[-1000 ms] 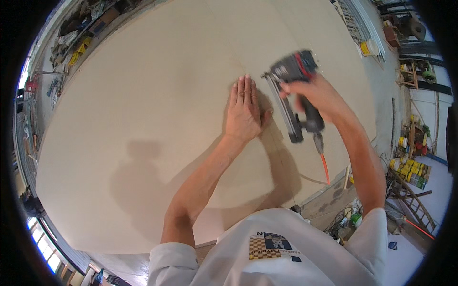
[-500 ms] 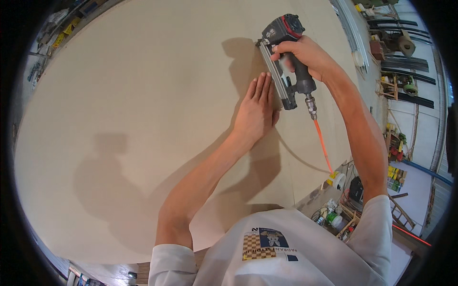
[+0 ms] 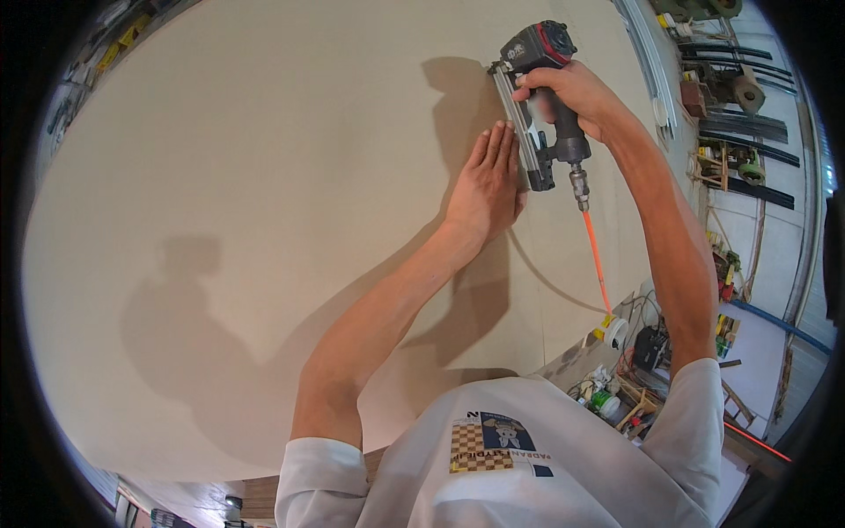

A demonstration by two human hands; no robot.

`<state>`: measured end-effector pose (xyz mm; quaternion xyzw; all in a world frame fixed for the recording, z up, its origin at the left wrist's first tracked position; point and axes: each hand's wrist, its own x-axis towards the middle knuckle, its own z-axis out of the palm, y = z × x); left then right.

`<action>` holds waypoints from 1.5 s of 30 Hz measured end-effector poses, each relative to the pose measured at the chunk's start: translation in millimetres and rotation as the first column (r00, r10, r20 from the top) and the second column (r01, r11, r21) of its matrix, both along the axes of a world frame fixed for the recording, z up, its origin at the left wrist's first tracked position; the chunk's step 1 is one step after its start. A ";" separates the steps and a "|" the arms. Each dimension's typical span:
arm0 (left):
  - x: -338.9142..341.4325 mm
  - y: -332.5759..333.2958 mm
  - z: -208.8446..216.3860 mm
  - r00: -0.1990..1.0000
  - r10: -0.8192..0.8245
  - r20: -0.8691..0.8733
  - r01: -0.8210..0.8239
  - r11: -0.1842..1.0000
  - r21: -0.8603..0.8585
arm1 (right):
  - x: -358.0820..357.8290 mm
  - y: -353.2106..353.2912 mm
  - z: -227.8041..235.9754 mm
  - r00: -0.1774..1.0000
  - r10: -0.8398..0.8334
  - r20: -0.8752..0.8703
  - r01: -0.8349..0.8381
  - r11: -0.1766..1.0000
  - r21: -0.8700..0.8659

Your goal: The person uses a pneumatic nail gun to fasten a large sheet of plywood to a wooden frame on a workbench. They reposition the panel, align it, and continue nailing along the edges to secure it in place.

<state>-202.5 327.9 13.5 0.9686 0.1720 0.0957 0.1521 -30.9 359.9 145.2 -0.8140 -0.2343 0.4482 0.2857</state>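
A large beige board (image 3: 290,167) fills most of the view. My left hand (image 3: 482,189) lies on it with the fingers stretched out and close together, beside the magazine of a black pneumatic nail gun (image 3: 570,141). The nail gun's grip is wrapped by my right hand (image 3: 588,95). Its nose, at the upper left end of the tool, is at the board; whether it touches cannot be made out. From a metal coupling at the bottom of the grip, an orange air hose (image 3: 596,260) runs down.
A yellow and white bucket (image 3: 614,332) stands low on the right, near a black case (image 3: 651,348) and assorted clutter. Long pale strips (image 3: 650,62) run past the board's upper right edge. Farther right, dark lengths of material (image 3: 744,128) are stacked by the wall.
The nail gun and both hands have shifted slightly to the right in view, and the nail gun is a little higher. My left hand stays flat and my right hand keeps its grip.
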 end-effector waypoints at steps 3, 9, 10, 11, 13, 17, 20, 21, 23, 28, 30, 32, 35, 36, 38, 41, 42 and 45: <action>0.4 1.3 -1.5 1.000 0.005 0.008 -0.005 1.000 -0.017 | -0.3 1.8 0.0 1.000 0.009 0.017 -0.009 1.000 -0.001; -0.1 1.0 1.0 1.000 0.005 -0.015 -0.005 1.000 -0.014 | -0.2 1.2 0.0 1.000 0.015 0.020 -0.016 1.000 0.020; -0.4 1.2 1.3 1.000 0.003 -0.014 -0.003 1.000 -0.015 | 0.2 0.9 -0.7 1.000 0.019 0.018 -0.019 1.000 0.019; -0.7 1.3 1.7 1.000 0.001 -0.013 -0.002 1.000 -0.017 | 0.1 0.8 -0.8 1.000 0.016 0.017 -0.016 1.000 0.019; -0.9 1.6 2.5 1.000 0.001 -0.015 -0.001 1.000 -0.019 | -0.3 1.1 0.1 1.000 0.011 0.016 -0.011 1.000 0.021; -0.1 2.7 2.0 1.000 0.000 -0.016 -0.001 0.999 -0.034 | -1.2 2.5 0.8 1.000 0.020 0.015 -0.020 1.000 0.019; 0.7 2.4 0.4 1.000 -0.004 -0.002 0.004 1.000 -0.027 | -1.8 2.3 1.5 0.999 0.032 0.024 -0.032 0.999 0.015; 0.9 2.2 -0.1 1.000 -0.003 0.001 0.003 1.000 -0.029 | -1.9 2.0 1.2 0.999 0.039 0.033 -0.039 0.999 0.009; 0.9 3.0 0.3 1.000 -0.001 0.008 0.001 1.000 -0.031 | -1.2 1.8 0.4 0.998 0.050 0.041 -0.050 0.999 0.000; -1.0 3.3 0.9 1.000 0.006 0.018 -0.005 1.000 -0.030 | -3.0 3.9 -1.1 0.998 0.036 0.047 -0.036 0.999 -0.016; -0.4 2.7 0.7 0.999 0.012 0.039 -0.010 0.999 -0.040 | -1.6 5.4 0.7 0.996 0.066 0.055 -0.065 0.998 -0.009; -2.1 1.3 1.1 0.997 0.017 0.069 -0.014 0.999 -0.048 | 0.3 4.5 -1.0 0.996 0.076 0.049 -0.075 0.997 -0.017; -1.7 2.0 -3.0 0.999 0.012 0.040 -0.010 1.000 -0.030 | -0.1 5.2 -1.6 0.997 0.074 0.016 -0.073 0.997 -0.034; -0.6 1.7 -5.0 0.996 0.022 0.081 -0.019 0.999 -0.042 | -1.1 0.1 3.6 1.000 0.027 0.000 -0.027 1.000 0.006; -0.1 2.4 -10.2 0.988 0.042 0.148 -0.031 0.997 -0.075 | -0.3 -17.1 5.6 0.996 -0.065 -0.056 0.069 0.995 0.078; -1.4 11.6 -9.4 0.989 0.020 0.144 -0.003 0.993 -0.118 | -1.9 -76.9 17.6 0.977 -0.183 -0.113 0.201 0.962 0.185; -2.2 10.5 -10.6 0.986 0.029 0.162 -0.009 0.992 -0.124 | -13.7 -107.0 27.1 0.970 -0.214 -0.119 0.235 0.948 0.213; -7.2 4.2 -15.8 0.985 0.040 0.170 -0.018 0.992 -0.127 | -69.4 -207.5 44.2 0.953 -0.300 -0.051 0.304 0.947 0.104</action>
